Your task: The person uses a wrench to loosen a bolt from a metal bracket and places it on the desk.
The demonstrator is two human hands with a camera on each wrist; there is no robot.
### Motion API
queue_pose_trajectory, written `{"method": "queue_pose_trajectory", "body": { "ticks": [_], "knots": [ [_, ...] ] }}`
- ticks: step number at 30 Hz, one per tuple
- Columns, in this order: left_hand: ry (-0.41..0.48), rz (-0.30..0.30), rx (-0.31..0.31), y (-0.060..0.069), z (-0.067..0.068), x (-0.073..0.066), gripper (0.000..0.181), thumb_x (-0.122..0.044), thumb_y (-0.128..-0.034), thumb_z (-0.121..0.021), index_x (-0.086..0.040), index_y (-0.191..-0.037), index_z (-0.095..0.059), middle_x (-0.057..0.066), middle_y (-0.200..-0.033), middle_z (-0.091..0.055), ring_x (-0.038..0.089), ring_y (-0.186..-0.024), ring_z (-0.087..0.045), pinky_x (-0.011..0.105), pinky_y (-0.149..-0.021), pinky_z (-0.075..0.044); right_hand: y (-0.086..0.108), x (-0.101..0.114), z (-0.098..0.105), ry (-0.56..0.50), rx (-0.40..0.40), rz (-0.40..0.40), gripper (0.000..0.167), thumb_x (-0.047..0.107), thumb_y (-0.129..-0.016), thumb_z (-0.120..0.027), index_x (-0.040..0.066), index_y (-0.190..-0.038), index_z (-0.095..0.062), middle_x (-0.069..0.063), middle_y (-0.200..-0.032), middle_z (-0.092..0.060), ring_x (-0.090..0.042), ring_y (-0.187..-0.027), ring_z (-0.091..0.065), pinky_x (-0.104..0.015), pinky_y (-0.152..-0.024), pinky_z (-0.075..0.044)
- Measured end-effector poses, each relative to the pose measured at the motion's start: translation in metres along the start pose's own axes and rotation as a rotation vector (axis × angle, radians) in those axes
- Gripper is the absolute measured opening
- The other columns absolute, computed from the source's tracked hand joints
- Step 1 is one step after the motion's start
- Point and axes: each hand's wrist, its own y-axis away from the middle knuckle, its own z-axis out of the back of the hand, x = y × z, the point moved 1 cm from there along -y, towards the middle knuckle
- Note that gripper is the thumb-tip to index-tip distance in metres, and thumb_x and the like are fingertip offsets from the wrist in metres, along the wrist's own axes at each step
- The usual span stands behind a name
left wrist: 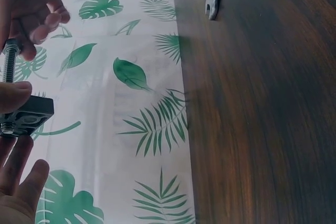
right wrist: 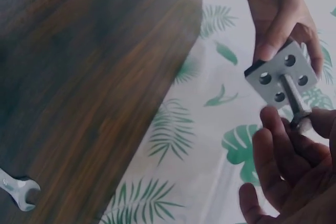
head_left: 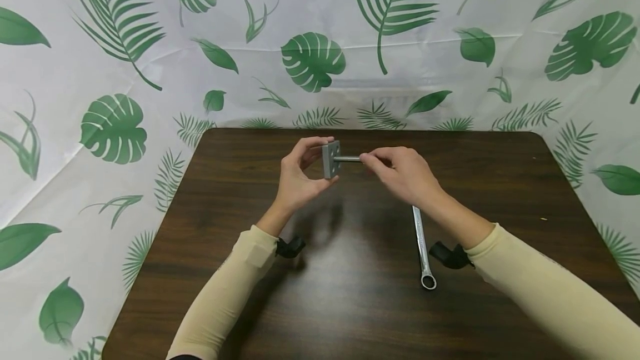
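Above the table, my left hand [head_left: 295, 179] holds a grey square metal plate [head_left: 328, 161] between thumb and fingers, gripping it by its edges. Several round holes pierce the plate's face [right wrist: 275, 70], seen in the right wrist view. A bolt [head_left: 348, 158] runs into the middle of the plate, and its thread [left wrist: 9, 69] shows in the left wrist view, with its end coming through the far face. My right hand [head_left: 407, 174] pinches the bolt's head [right wrist: 300, 123] between thumb and fingertips. Below the right forearm lies a combination wrench [head_left: 422, 246].
The dark wood-grain table [head_left: 350, 293] ends in front of a white leaf-print cloth [head_left: 240, 82]. The wrench's ring end points toward me, and its open end [right wrist: 23, 192] appears in the right wrist view. A small pale speck [head_left: 544, 219] lies on the right.
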Motion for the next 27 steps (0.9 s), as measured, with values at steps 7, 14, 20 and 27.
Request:
{"method": "queue_pose_trajectory", "body": {
  "ticks": [7,14,20,27],
  "knots": [
    [0.003,-0.010,0.001,0.000,0.000,0.000,0.064,0.025,-0.0603,-0.079,0.013,-0.118,-0.052,0.030,-0.121,-0.060,0.046,-0.106,-0.062,0.052,-0.093,-0.049,0.001,0.003,0.001,-0.001,-0.048,0.071,0.033,0.033,-0.093,-0.069,0.014,-0.120,-0.068,-0.002,-0.096,-0.071,-0.019,-0.085,-0.063,-0.041,-0.075,-0.048],
    [-0.004,-0.017,0.013,0.000,-0.001,0.001,0.064,0.024,-0.0609,-0.079,0.012,-0.118,-0.052,0.030,-0.122,-0.060,0.045,-0.107,-0.062,0.052,-0.092,-0.049,0.002,0.000,0.001,-0.014,0.007,0.016,0.035,0.038,-0.097,-0.062,0.011,-0.119,-0.070,-0.004,-0.098,-0.071,-0.021,-0.089,-0.063,-0.042,-0.077,-0.050],
    [-0.005,0.000,-0.001,0.005,0.000,0.015,0.067,0.020,-0.0616,-0.082,0.005,-0.121,-0.054,0.023,-0.125,-0.062,0.037,-0.108,-0.064,0.047,-0.093,-0.050,0.003,0.002,0.000,-0.046,-0.042,0.085,0.034,0.031,-0.092,-0.071,0.014,-0.121,-0.068,-0.002,-0.094,-0.070,-0.018,-0.085,-0.063,-0.039,-0.074,-0.050],
    [-0.008,0.000,0.008,0.004,0.000,0.011,0.065,0.019,-0.0627,-0.082,0.005,-0.121,-0.055,0.023,-0.125,-0.062,0.036,-0.109,-0.064,0.047,-0.094,-0.050,0.005,0.001,0.003,-0.010,-0.029,-0.004,0.041,0.047,-0.098,-0.056,0.014,-0.116,-0.072,-0.002,-0.097,-0.072,-0.021,-0.090,-0.063,-0.043,-0.077,-0.049]
  ]
}}
